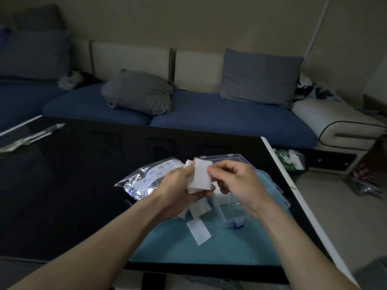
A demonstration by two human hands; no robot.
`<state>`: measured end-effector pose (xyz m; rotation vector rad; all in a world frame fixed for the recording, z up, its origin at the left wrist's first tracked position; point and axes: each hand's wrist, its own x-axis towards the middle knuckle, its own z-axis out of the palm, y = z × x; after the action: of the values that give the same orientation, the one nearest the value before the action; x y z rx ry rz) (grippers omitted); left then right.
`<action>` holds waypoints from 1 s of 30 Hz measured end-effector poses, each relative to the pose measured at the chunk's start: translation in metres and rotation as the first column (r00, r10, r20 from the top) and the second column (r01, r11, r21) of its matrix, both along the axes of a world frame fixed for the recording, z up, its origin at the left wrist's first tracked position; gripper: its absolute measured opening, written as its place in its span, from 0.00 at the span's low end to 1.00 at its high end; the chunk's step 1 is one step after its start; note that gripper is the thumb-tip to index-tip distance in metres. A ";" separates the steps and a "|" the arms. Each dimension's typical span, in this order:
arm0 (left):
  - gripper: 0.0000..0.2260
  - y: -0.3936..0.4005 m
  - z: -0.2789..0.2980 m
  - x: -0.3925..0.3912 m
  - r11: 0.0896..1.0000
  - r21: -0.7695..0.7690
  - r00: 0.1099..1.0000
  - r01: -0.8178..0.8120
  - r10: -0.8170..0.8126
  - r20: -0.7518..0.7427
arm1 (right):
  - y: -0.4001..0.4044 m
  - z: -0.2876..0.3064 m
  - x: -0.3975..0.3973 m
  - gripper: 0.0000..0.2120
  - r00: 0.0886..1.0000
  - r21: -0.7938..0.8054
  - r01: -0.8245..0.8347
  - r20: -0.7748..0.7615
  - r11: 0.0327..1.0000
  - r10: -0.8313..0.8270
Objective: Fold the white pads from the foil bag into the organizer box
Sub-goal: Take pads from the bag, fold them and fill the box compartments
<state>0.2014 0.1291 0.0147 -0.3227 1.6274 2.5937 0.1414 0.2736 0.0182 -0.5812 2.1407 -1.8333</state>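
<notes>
Box [249, 208] open on top; raised lid [222, 160] blocks behind, bag [144, 181] crowds its left, loose pads [199, 229] lie in front-left. Table [62, 185] further left of box is free.

The foil bag [144, 181] carried blue printed logos and one short word. It looked like "Date", upside down. The rest was too small to read.

White pads [200, 176] stacked upright in my grip; crinkled foil bag [144, 181] lies left; clear organizer box [234, 208] open right.
</notes>
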 end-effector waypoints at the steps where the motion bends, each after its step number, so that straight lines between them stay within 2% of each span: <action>1: 0.20 0.001 0.002 0.000 0.996 0.056 0.998 0.066 -0.066 0.005 | -0.005 -0.001 0.003 0.04 1.000 0.030 0.006 -0.019 1.000 -0.005; 3: 0.26 0.000 0.001 0.000 0.982 0.084 0.986 0.168 -0.169 0.000 | -0.012 -0.005 0.008 0.04 0.995 0.114 0.043 -0.089 0.993 -0.033; 4: 0.26 -0.001 0.000 -0.001 0.984 0.062 0.985 0.170 -0.170 0.001 | -0.014 -0.005 0.009 0.04 0.989 0.163 0.077 -0.138 0.984 -0.054; 5: 0.23 -0.001 -0.001 -0.001 0.988 0.031 0.989 0.149 -0.149 0.013 | -0.015 -0.004 0.008 0.03 0.979 0.187 0.113 -0.186 0.976 -0.078; 6: 0.18 -0.001 -0.003 -0.002 0.994 -0.012 0.994 0.109 -0.109 0.032 | -0.015 -0.002 0.008 0.06 0.969 0.194 0.138 -0.230 0.971 -0.091; 7: 0.13 -0.001 -0.004 -0.003 0.996 -0.054 0.996 0.071 -0.068 0.051 | -0.012 -0.001 0.006 0.14 0.958 0.199 0.131 -0.276 0.971 -0.073; 9: 0.07 -0.005 -0.005 -0.002 0.994 -0.101 0.995 0.049 -0.041 0.086 | -0.006 -0.003 0.002 0.32 0.941 0.275 -0.022 -0.320 0.961 0.113; 10: 0.05 -0.006 -0.004 0.000 0.994 -0.084 0.993 0.072 -0.064 0.099 | -0.005 -0.005 0.001 0.40 0.928 0.324 -0.136 -0.288 0.936 0.235; 12: 0.04 -0.008 -0.001 0.002 0.991 0.007 0.984 0.137 -0.137 0.111 | -0.006 -0.010 0.004 0.46 0.906 0.330 -0.295 -0.199 0.896 0.372; 16: 0.05 -0.006 0.003 0.008 0.979 -0.014 0.970 0.203 -0.199 0.139 | -0.014 -0.013 0.011 0.34 0.895 0.310 -0.225 -0.308 0.924 0.321; 18: 0.05 -0.004 0.001 0.008 0.997 -0.029 0.992 0.076 -0.072 0.105 | -0.015 -0.009 0.013 0.39 0.917 0.309 -0.196 -0.278 0.931 0.286; 19: 0.05 -0.006 -0.002 0.006 0.987 -0.156 0.998 -0.044 0.050 0.035 | -0.014 -0.008 0.013 0.42 0.929 0.352 -0.148 -0.271 0.924 0.252; 20: 0.05 -0.010 -0.005 0.005 0.906 -0.377 0.981 -0.192 0.175 -0.078 | -0.013 -0.009 0.012 0.43 0.933 0.439 -0.065 -0.293 0.896 0.211; 21: 0.03 -0.014 -0.005 0.004 0.755 -0.570 0.946 -0.324 0.245 -0.212 | -0.011 -0.011 0.009 0.38 0.929 0.528 0.010 -0.320 0.849 0.188; 22: 0.02 -0.018 -0.005 0.003 0.641 -0.649 0.911 -0.411 0.267 -0.314 | -0.009 -0.013 0.008 0.29 0.927 0.589 0.048 -0.327 0.807 0.184; 23: 0.04 -0.021 -0.004 0.004 0.600 -0.666 0.895 -0.444 0.267 -0.356 | -0.009 -0.015 0.008 0.20 0.930 0.631 0.042 -0.309 0.775 0.201; 25: 0.06 -0.024 -0.004 0.005 0.622 -0.651 0.898 -0.436 0.258 -0.356 | -0.013 -0.023 0.011 0.12 0.926 0.677 -0.019 -0.266 0.736 0.269; 30: 0.08 -0.017 -0.011 0.009 0.640 -0.715 0.958 -0.281 0.146 -0.246 | -0.031 -0.053 0.025 0.25 0.828 0.902 -0.016 -0.230 0.432 0.511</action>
<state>0.2108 0.1119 0.0036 -0.3508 2.8363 1.9487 0.1661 0.2428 -0.0345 -1.0726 2.6640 -0.1958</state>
